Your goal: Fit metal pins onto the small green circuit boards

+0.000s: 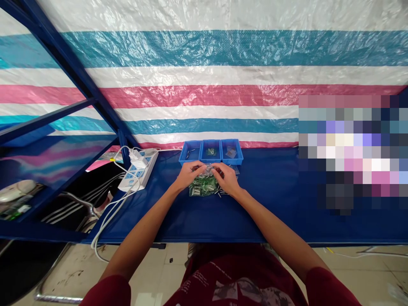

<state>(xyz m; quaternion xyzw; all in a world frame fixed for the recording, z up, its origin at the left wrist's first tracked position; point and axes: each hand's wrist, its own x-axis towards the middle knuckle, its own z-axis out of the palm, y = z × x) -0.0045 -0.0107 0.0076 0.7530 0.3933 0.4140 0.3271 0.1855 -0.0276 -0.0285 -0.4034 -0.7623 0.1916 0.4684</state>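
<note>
Both hands meet over a pile of green packets [205, 187] on the blue table. My left hand [190, 173] has its fingers closed on a clear plastic bag [208, 171]. From the other side, my right hand [226, 176] pinches the same bag. Thin metal pieces [220, 193] lie beside the packets, under my right hand. Just behind the hands stand three blue bins: the left bin [190, 160] holds a few thin pieces, the middle bin [211, 160] a green packet, and the right bin [232, 161] small clear bags.
A white power strip [145, 170] with a plug and cables [110, 216] lies on the left of the blue table [267, 204]. Blue frame bars [84, 83] rise at the left. A striped sheet [204, 95] hangs behind. The right side is pixelated.
</note>
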